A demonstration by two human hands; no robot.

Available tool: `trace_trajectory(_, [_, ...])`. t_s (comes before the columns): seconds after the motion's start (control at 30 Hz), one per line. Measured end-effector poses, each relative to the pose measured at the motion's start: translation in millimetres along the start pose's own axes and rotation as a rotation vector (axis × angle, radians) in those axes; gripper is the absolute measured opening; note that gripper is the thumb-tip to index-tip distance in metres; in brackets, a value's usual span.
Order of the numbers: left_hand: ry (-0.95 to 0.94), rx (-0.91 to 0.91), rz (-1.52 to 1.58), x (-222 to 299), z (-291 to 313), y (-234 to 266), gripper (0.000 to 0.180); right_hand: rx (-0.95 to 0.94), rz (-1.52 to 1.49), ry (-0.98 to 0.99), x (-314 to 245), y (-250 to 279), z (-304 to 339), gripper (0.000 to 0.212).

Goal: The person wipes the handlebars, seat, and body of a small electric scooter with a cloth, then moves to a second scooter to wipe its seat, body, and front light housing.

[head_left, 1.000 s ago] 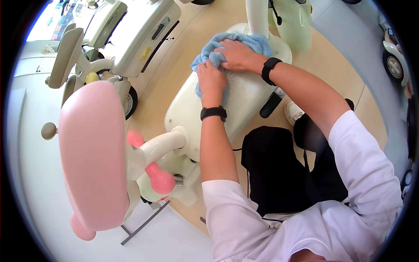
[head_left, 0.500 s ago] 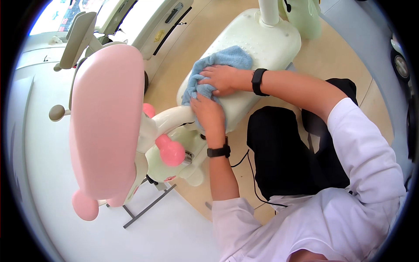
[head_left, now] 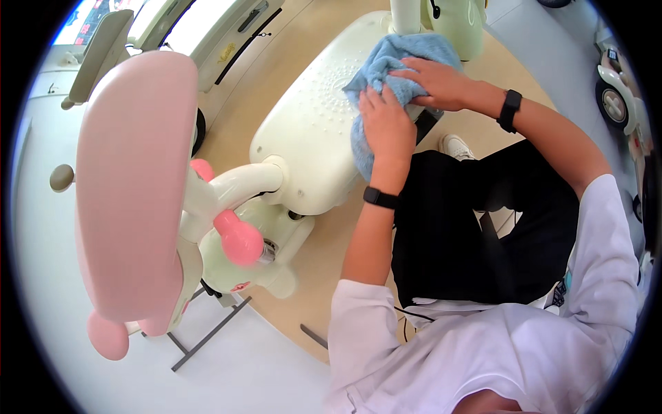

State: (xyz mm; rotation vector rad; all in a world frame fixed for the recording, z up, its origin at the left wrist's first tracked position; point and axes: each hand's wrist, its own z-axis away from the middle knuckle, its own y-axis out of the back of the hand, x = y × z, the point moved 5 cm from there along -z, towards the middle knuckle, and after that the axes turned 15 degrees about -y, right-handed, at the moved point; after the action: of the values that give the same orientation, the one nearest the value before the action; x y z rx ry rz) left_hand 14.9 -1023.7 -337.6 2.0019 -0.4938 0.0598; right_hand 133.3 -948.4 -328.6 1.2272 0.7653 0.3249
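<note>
A bunched blue towel (head_left: 396,61) lies over the far right part of the cream scooter's footboard (head_left: 303,114). Part of it hangs down past the near side edge. My left hand (head_left: 387,134) holds the towel's near part, its fingers pressed into the folds. Beside it, my right hand (head_left: 441,84) grips the towel from the right, fingers curled over the bunched cloth. Raised dots cover the middle of the footboard, partly hidden under the towel. Each wrist wears a black band.
The scooter's pink seat (head_left: 134,186) rises at the left, with a pink rounded part (head_left: 240,240) below its stem. A cream steering column (head_left: 405,15) stands at the far end. Other vehicles are behind, and a wheel (head_left: 612,103) shows at the right. My black-trousered knees are close by.
Both hands have slid the towel right and farther away along the footboard, uncovering its left end and dotted middle. The view has shifted slightly, and a white shoe now shows.
</note>
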Motion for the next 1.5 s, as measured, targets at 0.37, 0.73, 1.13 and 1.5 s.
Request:
trace_trajectory(0.37, [0.154,-0.077,0.122,-34,64,43,0.052,0.055,0.048,0.008,-65,-34,-14,0.067])
trace_trajectory(0.73, [0.372,-0.107,-0.082,-57,146,103,0.049,-0.067,-0.068,0.409,-171,-76,-33,0.068])
trace_trajectory(1.13, [0.015,-0.068,0.051,-14,-1,-12,0.044,0.081,0.031,-0.056,2,-5,-14,0.060])
trace_trajectory(1.5, [-0.076,-0.018,0.264,-2,-34,-36,0.041,0.294,0.177,-0.264,39,-1,2,0.060])
